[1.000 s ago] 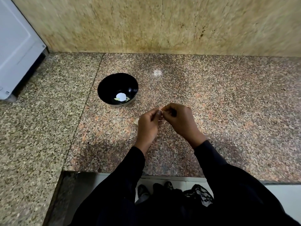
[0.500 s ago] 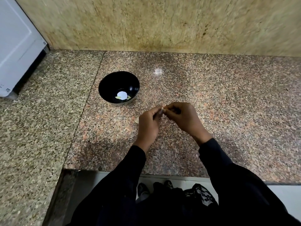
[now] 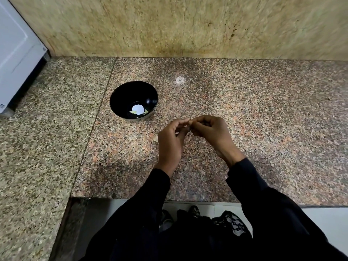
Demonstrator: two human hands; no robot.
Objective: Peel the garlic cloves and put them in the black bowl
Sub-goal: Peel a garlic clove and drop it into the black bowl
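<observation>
From my remote seat I see almost no change over the last second: the black bowl [image 3: 133, 100] sits as before at about ten o'clock from the hands on the granite counter [image 3: 263, 129], so I judge peeling is ongoing, nothing dropped in. My left hand [image 3: 170, 144] and right hand [image 3: 211, 131] stay raised with fingertips meeting, both pinching the garlic clove [image 3: 189, 122], barely visible between them. A pale scrap [image 3: 156, 138] lies at the left hand's nine o'clock.

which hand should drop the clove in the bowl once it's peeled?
Probably left: the left hand is on the side of the black bowl, nearer it than the right hand. Both pinch the garlic clove.
</observation>
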